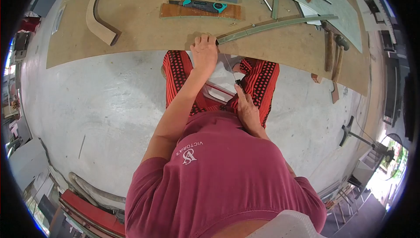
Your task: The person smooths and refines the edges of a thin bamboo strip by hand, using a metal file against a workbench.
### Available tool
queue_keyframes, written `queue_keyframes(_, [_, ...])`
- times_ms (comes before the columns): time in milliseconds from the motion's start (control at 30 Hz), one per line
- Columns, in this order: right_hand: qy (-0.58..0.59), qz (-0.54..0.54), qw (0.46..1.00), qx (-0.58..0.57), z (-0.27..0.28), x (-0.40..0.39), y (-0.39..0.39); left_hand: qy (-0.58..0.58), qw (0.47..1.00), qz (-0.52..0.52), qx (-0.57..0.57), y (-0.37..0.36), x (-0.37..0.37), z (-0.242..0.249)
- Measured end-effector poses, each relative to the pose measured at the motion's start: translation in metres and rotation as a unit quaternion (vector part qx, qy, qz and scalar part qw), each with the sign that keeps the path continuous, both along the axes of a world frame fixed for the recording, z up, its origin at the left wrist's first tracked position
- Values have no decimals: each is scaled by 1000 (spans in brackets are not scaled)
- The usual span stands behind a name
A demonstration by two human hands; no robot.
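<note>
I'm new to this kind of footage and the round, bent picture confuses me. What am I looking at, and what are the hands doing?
There is no machine here: a camera worn on a person's head looks down, and its wide lens bends the edges. The red shirt and patterned trousers below are the wearer's own. The left hand presses on the end of a long grey-green strip at the edge of a brown board. The right hand, down by the lap, holds a thin tool with a dark handle; a fine blade or wire seems to run up toward the strip. On the board lie a teal-handled hand saw, a curved wooden piece and a hammer.
</note>
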State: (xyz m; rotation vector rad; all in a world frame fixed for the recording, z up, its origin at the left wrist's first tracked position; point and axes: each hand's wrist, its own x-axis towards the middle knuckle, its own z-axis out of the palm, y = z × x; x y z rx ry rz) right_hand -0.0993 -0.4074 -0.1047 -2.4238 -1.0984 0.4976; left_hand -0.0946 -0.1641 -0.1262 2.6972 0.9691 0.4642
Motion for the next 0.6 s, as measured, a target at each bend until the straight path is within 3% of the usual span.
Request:
queue_keyframes(333, [-19,29,997,65,-8,8,4,2,1000,-3,-13,2,-2,7])
queue_keyframes(600, [33,22,997,60,-11,16,21,16,999,-11,-29,3,-3,9])
